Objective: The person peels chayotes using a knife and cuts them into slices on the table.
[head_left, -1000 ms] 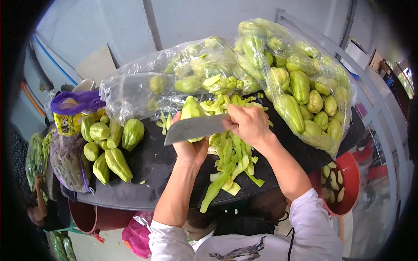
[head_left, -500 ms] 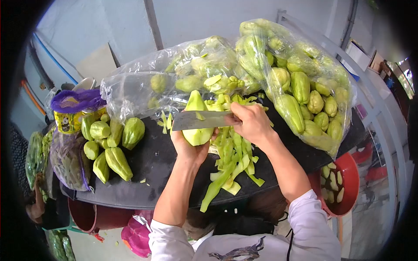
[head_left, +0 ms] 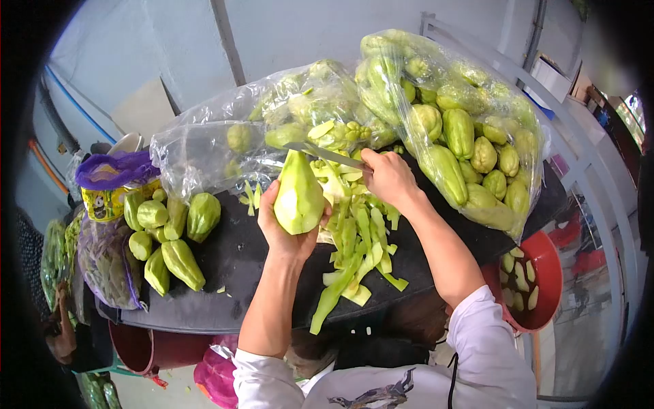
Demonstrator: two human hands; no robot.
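Observation:
A peeled, pale green chayote (head_left: 298, 198) stands upright in my left hand (head_left: 283, 228), whose fingers wrap round its lower part. My right hand (head_left: 390, 178) grips the handle end of a wide-bladed knife (head_left: 327, 155). The blade points left and lies at the narrow top of the chayote, seen nearly edge-on. Long strips of green peel (head_left: 354, 249) are heaped on the black table (head_left: 231, 273) just right of my left hand and below my right hand.
Clear plastic bags of chayotes (head_left: 238, 126) (head_left: 470, 136) line the table's back. Several loose chayotes (head_left: 180, 262) lie at the left beside a purple net bag (head_left: 112, 259). A red bucket (head_left: 545, 273) with pale pieces stands below at the right; another bucket (head_left: 160, 347) is at the lower left.
The knife has moved up from across the chayote to its top, and its blade has turned edge-on. The chayote's front now shows whole. The view has shifted slightly.

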